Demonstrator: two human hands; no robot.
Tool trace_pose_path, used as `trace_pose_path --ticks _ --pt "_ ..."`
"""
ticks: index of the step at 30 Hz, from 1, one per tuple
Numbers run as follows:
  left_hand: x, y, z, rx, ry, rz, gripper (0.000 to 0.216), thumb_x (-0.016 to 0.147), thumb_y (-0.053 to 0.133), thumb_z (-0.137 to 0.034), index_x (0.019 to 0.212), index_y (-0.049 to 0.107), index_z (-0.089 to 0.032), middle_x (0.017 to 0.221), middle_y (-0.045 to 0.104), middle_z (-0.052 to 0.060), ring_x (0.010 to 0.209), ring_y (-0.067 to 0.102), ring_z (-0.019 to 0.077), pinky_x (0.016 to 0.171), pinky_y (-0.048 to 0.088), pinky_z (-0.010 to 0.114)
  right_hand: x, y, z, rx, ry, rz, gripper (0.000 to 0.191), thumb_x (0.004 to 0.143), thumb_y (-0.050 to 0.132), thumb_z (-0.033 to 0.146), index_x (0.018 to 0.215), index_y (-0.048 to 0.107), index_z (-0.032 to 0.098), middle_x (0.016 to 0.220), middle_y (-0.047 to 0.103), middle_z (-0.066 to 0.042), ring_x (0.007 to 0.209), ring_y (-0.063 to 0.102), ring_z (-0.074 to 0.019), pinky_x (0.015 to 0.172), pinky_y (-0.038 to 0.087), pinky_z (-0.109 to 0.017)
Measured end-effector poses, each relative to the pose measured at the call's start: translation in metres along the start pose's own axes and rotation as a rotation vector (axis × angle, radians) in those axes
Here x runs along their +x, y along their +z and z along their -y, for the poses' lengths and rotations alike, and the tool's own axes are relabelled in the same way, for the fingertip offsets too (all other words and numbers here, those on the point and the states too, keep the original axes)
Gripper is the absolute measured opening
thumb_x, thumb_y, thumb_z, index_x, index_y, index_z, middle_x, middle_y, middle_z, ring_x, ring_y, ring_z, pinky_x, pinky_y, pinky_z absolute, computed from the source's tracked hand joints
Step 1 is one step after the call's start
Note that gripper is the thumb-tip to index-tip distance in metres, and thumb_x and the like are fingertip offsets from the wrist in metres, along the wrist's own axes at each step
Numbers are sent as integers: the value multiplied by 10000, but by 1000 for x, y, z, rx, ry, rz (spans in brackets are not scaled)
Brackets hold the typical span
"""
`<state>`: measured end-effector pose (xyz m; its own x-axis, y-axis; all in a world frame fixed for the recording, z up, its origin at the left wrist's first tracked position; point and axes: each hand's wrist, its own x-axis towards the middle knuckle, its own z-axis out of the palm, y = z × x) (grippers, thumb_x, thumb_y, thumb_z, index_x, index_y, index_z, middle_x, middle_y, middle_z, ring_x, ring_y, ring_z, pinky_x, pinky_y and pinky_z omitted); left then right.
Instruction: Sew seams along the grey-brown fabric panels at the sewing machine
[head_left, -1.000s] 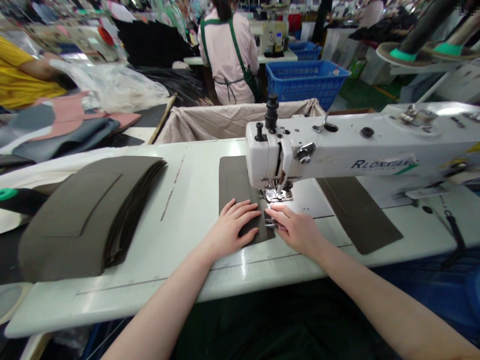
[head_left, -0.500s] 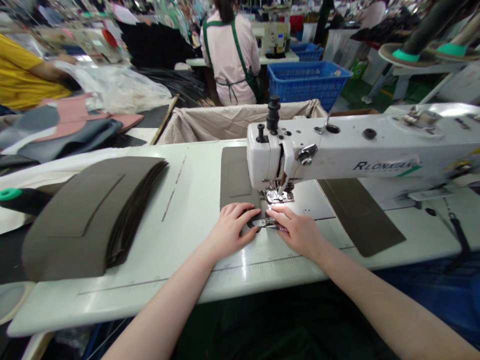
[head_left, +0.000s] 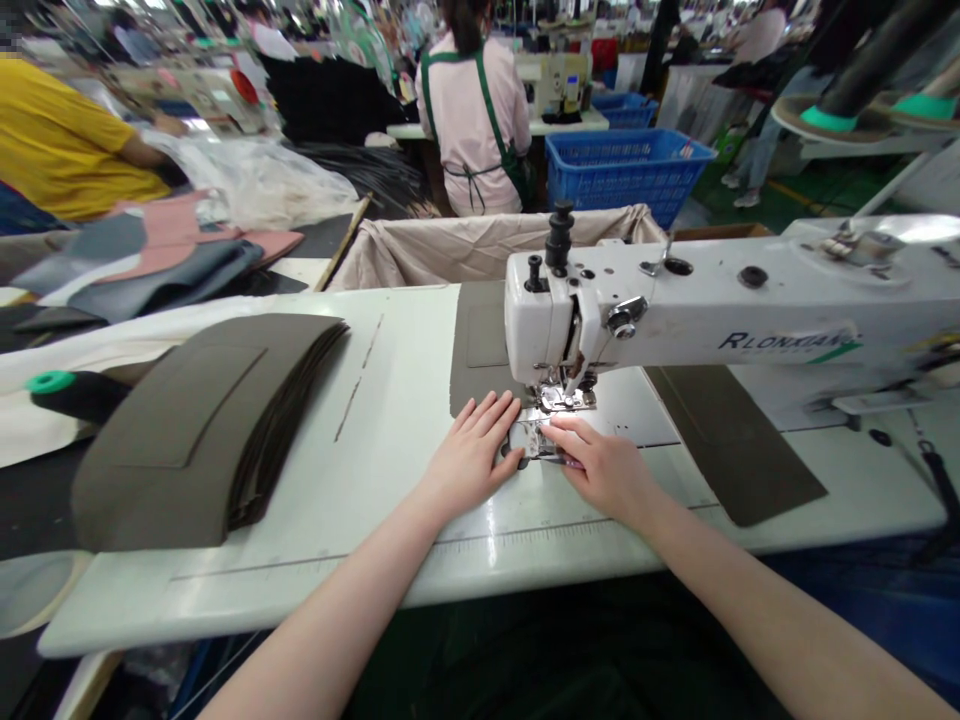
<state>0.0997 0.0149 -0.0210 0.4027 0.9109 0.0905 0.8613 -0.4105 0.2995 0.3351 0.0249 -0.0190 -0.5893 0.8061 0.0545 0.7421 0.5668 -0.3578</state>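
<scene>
My left hand (head_left: pixel 471 455) lies flat with fingers stretched, its fingertips at the near edge of a grey-brown panel (head_left: pixel 480 380). This panel lies under the head of the white sewing machine (head_left: pixel 551 320), left of the presser foot (head_left: pixel 559 395). My right hand (head_left: pixel 611 468) rests to the right of the metal plate (head_left: pixel 534 436), its index finger touching it. Beneath the right fingers shows a slim tool (head_left: pixel 574 462) with a purple edge, seemingly thread snips, mostly hidden. My left thumb is beside dark round parts at the plate.
A stack of grey-brown panels (head_left: pixel 187 430) lies on the table at left, beside a black thread cone (head_left: pixel 71 400). Another panel (head_left: pixel 742 450) lies right of the needle. Behind stand a cloth-lined bin (head_left: pixel 420 250), a blue basket (head_left: pixel 622 175) and a seated co-worker (head_left: pixel 480 120).
The panel under the machine head has slid away from me, so its near edge shows beyond my left fingers. My left fingers have straightened. The view has shifted slightly.
</scene>
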Motion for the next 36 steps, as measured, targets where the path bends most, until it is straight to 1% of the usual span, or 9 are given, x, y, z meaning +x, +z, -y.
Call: trace_pose_path --ticks 4,11,17,25,31,36 --pt "0 2 0 42 2 2 630 943 426 -437 1506 232 -235 1563 256 51 1449 191 241 1191 153 461 0 2 -2 4 -8 3 499 885 505 209 1374 461 292 1419 479 -16 1067 613 -217 872 506 -334" --pt "0 3 0 72 0 -9 636 944 420 -442 1510 220 -233 1568 235 49 1452 178 237 1192 149 461 0 3 -2 -1 -10 -11 499 874 509 199 1364 474 290 1410 490 -22 1057 621 -223 851 515 -335" --pt "-1 1 0 67 -8 -5 652 940 424 -447 1511 214 -213 1572 220 50 1459 146 236 1195 135 462 0 1 -1 12 -12 -17 500 870 507 189 1360 477 285 1407 492 -22 1065 617 -220 871 507 -334" --pt "-1 3 0 47 -13 -36 674 934 431 -440 1517 186 -205 1575 207 62 1463 119 241 1195 122 466 0 2 0 22 0 -21 492 877 491 183 1359 481 283 1402 499 -29 1062 617 -217 858 504 -327" --pt "-3 6 3 56 -7 -41 677 935 423 -456 1512 195 -187 1570 222 80 1460 134 247 1190 140 465 -1 0 2 15 15 -27 495 870 498 190 1354 489 293 1397 503 -22 1035 629 -216 812 511 -317" --pt "-2 8 2 62 8 -51 707 934 420 -476 1516 164 -167 1574 210 96 1457 148 257 1178 171 450 -2 0 2 25 13 -46 480 871 512 209 1343 495 292 1388 512 -18 1049 620 -218 828 502 -315"
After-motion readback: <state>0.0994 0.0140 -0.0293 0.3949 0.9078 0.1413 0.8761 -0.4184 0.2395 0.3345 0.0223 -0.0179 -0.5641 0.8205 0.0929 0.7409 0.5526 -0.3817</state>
